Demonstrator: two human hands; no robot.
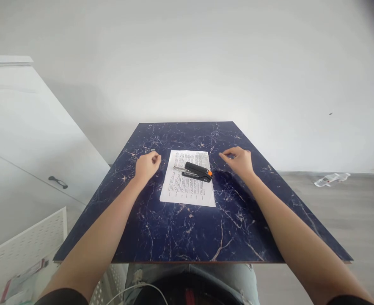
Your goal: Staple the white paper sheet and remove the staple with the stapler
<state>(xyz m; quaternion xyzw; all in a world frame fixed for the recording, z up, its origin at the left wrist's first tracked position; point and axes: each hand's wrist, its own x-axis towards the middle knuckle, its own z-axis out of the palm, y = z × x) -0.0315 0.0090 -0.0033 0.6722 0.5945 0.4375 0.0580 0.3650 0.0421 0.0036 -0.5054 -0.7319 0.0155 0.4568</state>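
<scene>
A black stapler (197, 171) with an orange tip lies across printed white sheets of paper (188, 187) in the middle of a dark blue marbled table (187, 228). My left hand (146, 166) rests on the table just left of the paper, its fingers curled into a loose fist. Something small and grey shows at its fingertips, too small to name. My right hand (238, 161) hovers just right of the paper, fingers bent and slightly apart, holding nothing. Neither hand touches the stapler.
A white cabinet (22, 148) with a dark handle (58, 182) stands to the left. A white perforated panel (25, 245) leans below it at the table's left corner. A clear plastic bottle (331, 179) lies on the grey floor to the right. A white wall is behind.
</scene>
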